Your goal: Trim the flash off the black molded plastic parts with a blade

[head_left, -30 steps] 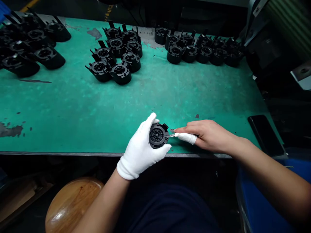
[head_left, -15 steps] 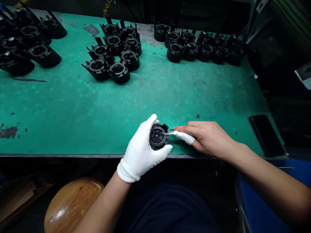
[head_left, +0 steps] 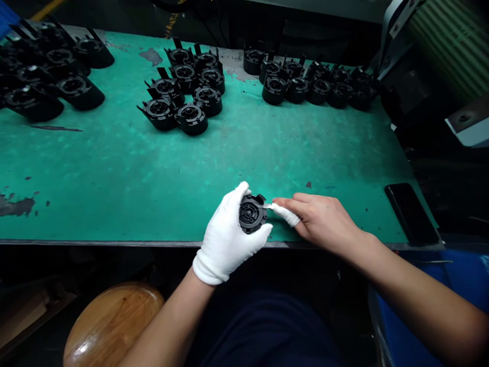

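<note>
Here's your left hand [head_left: 229, 232] in its white fabric glove, fingers and thumb curled around the rim of a round black part, plastic by the look of it [head_left: 250, 215], and clamped on it just above the near edge of the green tabletop [head_left: 153, 183]. Over on your right hand [head_left: 324, 219], bare but for a white-wrapped thumb, thumb and finger pinch together on a small, slim, pale metal tool [head_left: 268, 206], its end right at the part's upper right rim. That part should feel light and stiff, perhaps a touch slick through cloth; the outer wall looks the safest hold, the thin rim tabs the likeliest to snap. And what a face: dark, concentric rings, a small central hub, notches around the edge, a blocky tab at upper right. Farther out, black cylindrical housings [head_left: 192, 121] stand in clusters.
</note>
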The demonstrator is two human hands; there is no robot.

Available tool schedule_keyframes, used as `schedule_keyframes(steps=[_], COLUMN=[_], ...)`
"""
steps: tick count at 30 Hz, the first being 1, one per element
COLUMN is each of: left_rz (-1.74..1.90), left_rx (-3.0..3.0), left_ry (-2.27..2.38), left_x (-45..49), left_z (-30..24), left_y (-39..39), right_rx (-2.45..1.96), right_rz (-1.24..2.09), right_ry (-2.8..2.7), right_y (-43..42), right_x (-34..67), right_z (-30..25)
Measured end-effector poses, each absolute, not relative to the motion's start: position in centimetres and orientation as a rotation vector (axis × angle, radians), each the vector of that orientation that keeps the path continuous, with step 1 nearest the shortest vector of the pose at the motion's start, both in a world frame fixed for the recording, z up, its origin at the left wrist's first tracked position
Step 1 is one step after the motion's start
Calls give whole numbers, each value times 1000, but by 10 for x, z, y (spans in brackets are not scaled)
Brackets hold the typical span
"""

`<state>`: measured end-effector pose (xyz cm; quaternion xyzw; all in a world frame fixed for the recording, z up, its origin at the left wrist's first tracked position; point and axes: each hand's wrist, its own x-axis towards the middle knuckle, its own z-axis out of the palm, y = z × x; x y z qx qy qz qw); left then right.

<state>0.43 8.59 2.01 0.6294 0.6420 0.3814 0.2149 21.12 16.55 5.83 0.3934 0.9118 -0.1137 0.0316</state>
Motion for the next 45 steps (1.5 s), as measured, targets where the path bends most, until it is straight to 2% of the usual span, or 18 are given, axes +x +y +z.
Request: schedule_keyframes(steps=[7,13,19,35,41,45], left_rz=[1068,1111,1144,1143,1222,1223], left_rx=[1722,1728,1688,1739,1723,1719], left_ry=[1826,1857,1888,1897,1965,1980], left_x=[7,11,15,13,22,21], left_z=[17,14,12,11,6,8], left_y=[86,86,85,85,84,84], right_rx=[1239,1352,1297,1260,1403,1418], right_rz=[-474,-295,-476,-338,-233,-446], right_ry=[2825,2769,2804,2787,2733,2794], right_y=[162,157,154,151,150,152], right_x=[208,203,204,205,195,199], right_z=[59,59,61,61,59,58])
